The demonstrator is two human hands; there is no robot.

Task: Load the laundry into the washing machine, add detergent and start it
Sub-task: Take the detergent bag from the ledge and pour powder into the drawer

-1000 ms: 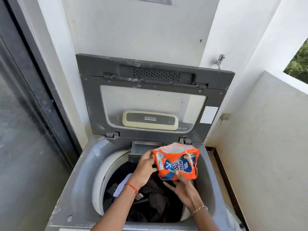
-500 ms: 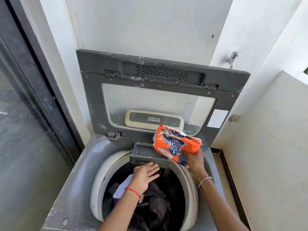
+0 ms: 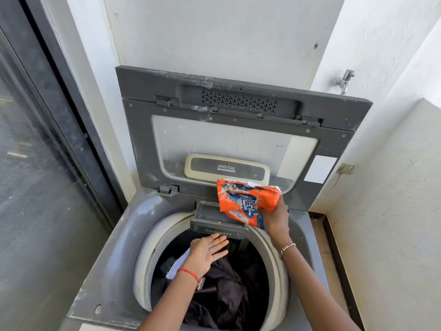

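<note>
Top-loading washing machine (image 3: 114, 271) of scuffed grey plastic, with its dark grey lid (image 3: 143, 139) propped upright against the wall. The lid carries a frosted, rounded window (image 3: 226, 139) and a cream handle panel (image 3: 226, 168) printed "DIGITAL". A rectangular drawer (image 3: 214, 218) marked "Detergent" stands pulled out over the back of the round, cream-rimmed drum (image 3: 143, 259). The right hand (image 3: 274, 216) grasps a crinkled orange foil detergent packet (image 3: 245, 201) from below, tilted over the drawer. Its blue-and-white "Surf excel" lettering is inverted, and "100" shows near the lower edge. The left hand (image 3: 207, 252) is released, its fingers straight and palm down, just under the drawer front. Dark, crumpled laundry (image 3: 226, 290) fills the drum.
</note>
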